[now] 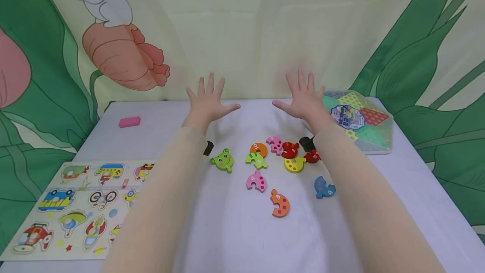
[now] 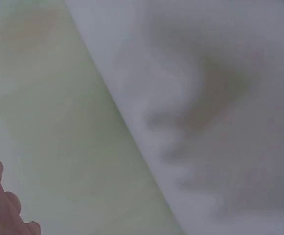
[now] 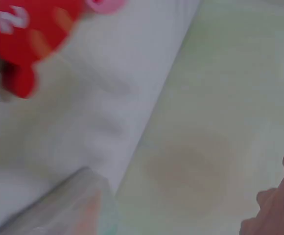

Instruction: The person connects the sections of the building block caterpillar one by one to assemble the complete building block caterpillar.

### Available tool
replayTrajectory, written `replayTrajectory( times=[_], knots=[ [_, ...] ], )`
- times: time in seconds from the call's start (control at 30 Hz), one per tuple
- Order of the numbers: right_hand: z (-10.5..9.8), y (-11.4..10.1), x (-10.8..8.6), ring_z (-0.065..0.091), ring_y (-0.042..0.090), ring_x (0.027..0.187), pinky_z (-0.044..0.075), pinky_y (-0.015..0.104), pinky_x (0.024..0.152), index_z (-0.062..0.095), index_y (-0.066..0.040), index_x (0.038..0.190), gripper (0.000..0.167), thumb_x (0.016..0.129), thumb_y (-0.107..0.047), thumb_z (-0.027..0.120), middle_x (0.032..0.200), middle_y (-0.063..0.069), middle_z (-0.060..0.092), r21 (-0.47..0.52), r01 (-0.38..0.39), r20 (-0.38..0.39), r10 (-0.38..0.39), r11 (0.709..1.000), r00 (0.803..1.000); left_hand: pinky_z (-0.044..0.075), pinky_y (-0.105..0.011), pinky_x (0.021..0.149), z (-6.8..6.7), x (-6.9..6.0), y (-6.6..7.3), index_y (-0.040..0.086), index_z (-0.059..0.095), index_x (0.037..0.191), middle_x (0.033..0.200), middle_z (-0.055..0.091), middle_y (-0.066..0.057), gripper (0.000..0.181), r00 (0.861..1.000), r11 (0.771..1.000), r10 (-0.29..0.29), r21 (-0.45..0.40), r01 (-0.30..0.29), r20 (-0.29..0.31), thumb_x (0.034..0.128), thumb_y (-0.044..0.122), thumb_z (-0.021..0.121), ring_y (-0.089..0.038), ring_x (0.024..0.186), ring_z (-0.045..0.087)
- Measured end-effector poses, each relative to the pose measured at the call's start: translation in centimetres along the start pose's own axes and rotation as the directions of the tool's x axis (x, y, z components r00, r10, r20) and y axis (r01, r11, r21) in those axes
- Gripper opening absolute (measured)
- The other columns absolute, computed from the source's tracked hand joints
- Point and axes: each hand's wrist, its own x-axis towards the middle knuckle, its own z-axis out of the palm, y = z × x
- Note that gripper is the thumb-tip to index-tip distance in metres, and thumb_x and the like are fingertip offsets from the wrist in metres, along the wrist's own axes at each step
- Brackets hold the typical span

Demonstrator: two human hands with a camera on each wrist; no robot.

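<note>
Left hand (image 1: 207,104) and right hand (image 1: 304,103) are hovering empty, fingers spread, near the white table's (image 1: 235,239) far edge, a green frog-faced piece (image 1: 223,161) and numbered pieces (image 1: 290,151) lying loose nearer the camera — work seemingly unstarted, every piece left.

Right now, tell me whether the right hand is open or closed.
Open: in the head view, the right hand has its fingers spread apart and its thumb out sideways, gripping nothing.
</note>
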Motion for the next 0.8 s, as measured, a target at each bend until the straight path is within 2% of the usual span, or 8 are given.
replayTrajectory(
  times=[0.17, 0.23, 0.3, 0.4, 0.47, 0.57, 0.7, 0.8],
  knots=[
    [1.8, 1.0, -2.9, -0.012, 0.04, 0.138, -0.003, 0.072, 0.099, -0.009, -0.029, 0.145, 0.096, 0.077, -0.069, 0.044, 0.153, 0.008, -0.015, 0.092, 0.073, 0.061, -0.079, 0.993, 0.995, -0.003, -0.067, 0.104, 1.3, -2.3, -0.4, 0.032, -0.004, 0.145, 0.152, -0.019, 0.0, 0.094, 0.999, 0.995, 0.031, -0.098, -0.034, -0.029, 0.0739, 0.077, 0.037, -0.033, 0.14, -0.01],
    [2.1, 1.7, -4.7, -0.003, 0.04, 0.139, 0.006, 0.07, 0.101, -0.011, -0.029, 0.145, 0.094, 0.08, -0.062, 0.048, 0.154, 0.009, -0.009, 0.202, 0.076, 0.116, -0.101, 0.976, 0.988, -0.002, -0.067, 0.104, 2.0, -3.5, -0.3, 0.032, -0.003, 0.146, 0.152, -0.018, 0.002, 0.094, 0.999, 0.984, 0.039, -0.172, -0.043, -0.026, 0.074, 0.076, 0.04, -0.033, 0.14, -0.009],
    [2.3, 2.6, -6.7, 0.004, 0.039, 0.139, 0.014, 0.068, 0.101, -0.013, -0.029, 0.144, 0.093, 0.083, -0.053, 0.053, 0.154, 0.01, -0.003, 0.321, 0.077, 0.149, -0.13, 0.944, 0.98, -0.001, -0.068, 0.104, 2.7, -4.8, -0.2, 0.032, -0.002, 0.146, 0.152, -0.017, 0.004, 0.093, 0.998, 0.969, 0.052, -0.242, -0.055, -0.018, 0.0745, 0.075, 0.042, -0.033, 0.141, -0.006],
    [2.6, 4.4, -9.7, 0.01, 0.042, 0.137, 0.021, 0.066, 0.1, -0.016, -0.029, 0.143, 0.092, 0.087, -0.037, 0.056, 0.154, 0.013, 0.002, 0.48, 0.072, 0.183, -0.18, 0.874, 0.966, 0.0, -0.067, 0.104, 3.7, -6.4, 0.2, 0.032, 0.002, 0.146, 0.153, -0.011, 0.005, 0.092, 0.996, 0.93, 0.089, -0.36, -0.078, 0.013, 0.0759, 0.069, 0.047, -0.032, 0.141, -0.001],
    [2.9, 5.3, -11.3, 0.011, 0.045, 0.136, 0.023, 0.067, 0.099, -0.015, -0.028, 0.144, 0.091, 0.088, -0.03, 0.057, 0.153, 0.016, 0.004, 0.516, 0.094, 0.185, -0.218, 0.851, 0.958, 0.003, -0.066, 0.105, 4.0, -7.3, 0.3, 0.031, 0.004, 0.146, 0.154, -0.007, 0.005, 0.089, 0.993, 0.903, 0.116, -0.42, -0.091, 0.035, 0.0776, 0.065, 0.05, -0.03, 0.141, 0.003],
    [3.1, 6.5, -13.4, 0.016, 0.051, 0.131, 0.026, 0.068, 0.095, -0.013, -0.023, 0.145, 0.09, 0.088, -0.025, 0.057, 0.151, 0.021, 0.007, 0.54, 0.116, 0.2, -0.261, 0.834, 0.944, 0.008, -0.064, 0.106, 4.4, -8.6, 0.1, 0.033, 0.006, 0.146, 0.154, -0.002, 0.006, 0.086, 0.983, 0.856, 0.158, -0.509, -0.09, 0.093, 0.0793, 0.059, 0.053, -0.025, 0.142, 0.007],
    [3.1, 7.7, -15.3, 0.019, 0.053, 0.129, 0.026, 0.071, 0.092, -0.009, -0.018, 0.146, 0.09, 0.087, -0.02, 0.059, 0.15, 0.023, 0.009, 0.557, 0.134, 0.21, -0.296, 0.819, 0.932, 0.015, -0.058, 0.108, 4.9, -9.9, -0.4, 0.034, 0.008, 0.146, 0.154, 0.003, 0.007, 0.085, 0.968, 0.798, 0.202, -0.598, -0.076, 0.147, 0.0796, 0.054, 0.057, -0.02, 0.142, 0.009],
    [2.8, 8.3, -16.2, 0.021, 0.053, 0.128, 0.026, 0.073, 0.089, -0.008, -0.019, 0.146, 0.093, 0.085, -0.019, 0.061, 0.15, 0.024, 0.01, 0.557, 0.141, 0.21, -0.304, 0.818, 0.929, 0.017, -0.054, 0.11, 5.3, -10.4, -0.6, 0.032, 0.009, 0.146, 0.154, 0.004, 0.006, 0.085, 0.957, 0.771, 0.234, -0.632, -0.075, 0.173, 0.0796, 0.049, 0.06, -0.019, 0.142, 0.008]
  ],
)
